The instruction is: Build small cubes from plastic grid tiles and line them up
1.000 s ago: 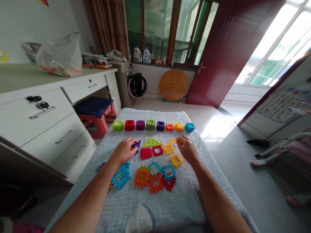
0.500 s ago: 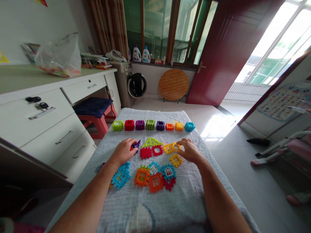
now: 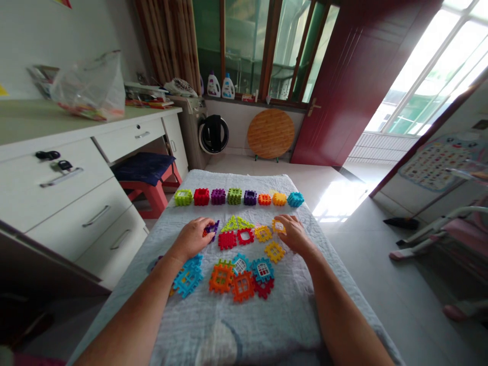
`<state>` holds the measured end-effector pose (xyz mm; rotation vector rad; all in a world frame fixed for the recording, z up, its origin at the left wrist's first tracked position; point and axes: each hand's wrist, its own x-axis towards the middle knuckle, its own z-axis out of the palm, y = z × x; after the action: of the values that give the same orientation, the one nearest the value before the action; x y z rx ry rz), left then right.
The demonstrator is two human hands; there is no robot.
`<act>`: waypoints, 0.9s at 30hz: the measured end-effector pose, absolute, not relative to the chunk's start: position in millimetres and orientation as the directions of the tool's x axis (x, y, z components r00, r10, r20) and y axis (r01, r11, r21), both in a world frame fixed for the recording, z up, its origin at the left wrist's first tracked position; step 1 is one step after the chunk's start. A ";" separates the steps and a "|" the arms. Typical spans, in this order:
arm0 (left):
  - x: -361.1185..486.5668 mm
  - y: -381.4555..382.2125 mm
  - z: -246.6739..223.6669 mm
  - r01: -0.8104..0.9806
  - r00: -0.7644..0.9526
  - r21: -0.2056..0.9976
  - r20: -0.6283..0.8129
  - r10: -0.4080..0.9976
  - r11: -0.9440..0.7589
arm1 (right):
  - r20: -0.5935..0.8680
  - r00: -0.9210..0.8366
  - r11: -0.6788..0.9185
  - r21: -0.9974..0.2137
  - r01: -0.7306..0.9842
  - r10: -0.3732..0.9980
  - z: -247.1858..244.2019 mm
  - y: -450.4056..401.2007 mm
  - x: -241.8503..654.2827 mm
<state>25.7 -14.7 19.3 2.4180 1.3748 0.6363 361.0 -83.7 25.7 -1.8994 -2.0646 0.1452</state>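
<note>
My left hand [image 3: 194,236] is on the left of the cloth, its thumb and fingers curled round a purple building-block panel [image 3: 215,229]; a bit of orange shows beside the fingers. My right hand [image 3: 295,233] grips the edge of a yellow square frame panel [image 3: 278,225]. Close to it lie a yellow window panel [image 3: 263,233] and another yellow panel [image 3: 274,251]. Between my hands are two lime triangular panels [image 3: 231,224], a solid red panel [image 3: 227,240] and an open red frame [image 3: 245,236].
A row of coloured block cubes [image 3: 234,196] stands along the far side of the cloth-covered table [image 3: 274,325]. Nearer me are overlapping orange panels [image 3: 243,287], blue window panels [image 3: 263,270] and a blue panel [image 3: 188,277] beside my left forearm. A stool [image 3: 147,170] stands left.
My right hand has drawn the yellow frame panel slightly away from the yellow window panel, leaving a gap. My left hand stays in place. The view has shifted slightly.
</note>
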 end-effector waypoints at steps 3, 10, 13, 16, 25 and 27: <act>25.6 -15.1 19.8 0.737 0.438 0.459 0.234 0.868 -0.496 | 0.236 -0.033 0.112 -0.331 0.937 0.971 31.5 -84.2 378.1; 25.2 -14.6 19.4 0.739 0.453 0.450 0.220 0.864 -0.502 | -0.092 -0.018 -0.017 -0.371 0.928 0.996 47.9 -104.2 416.6; 25.5 -14.4 19.3 0.743 0.446 0.448 0.223 0.867 -0.497 | -0.190 -0.021 -0.046 -0.340 0.939 0.981 48.6 -109.6 415.1; 25.2 -13.8 18.9 0.751 0.439 0.445 0.217 0.872 -0.488 | -0.186 0.001 -0.060 -0.310 0.949 0.982 49.0 -111.4 410.1; 23.4 -12.9 16.7 0.749 0.440 0.450 0.209 0.873 -0.486 | -0.182 -0.013 -0.041 -0.291 0.956 0.983 48.5 -114.5 408.4; 23.6 -13.2 17.3 0.751 0.439 0.451 0.203 0.875 -0.482 | -0.192 -0.016 -0.038 -0.275 0.961 0.981 47.7 -113.6 406.7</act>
<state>23.6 -13.2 17.3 2.4010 1.3997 0.5989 406.7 -113.6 47.7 -2.1590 -2.1350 0.5155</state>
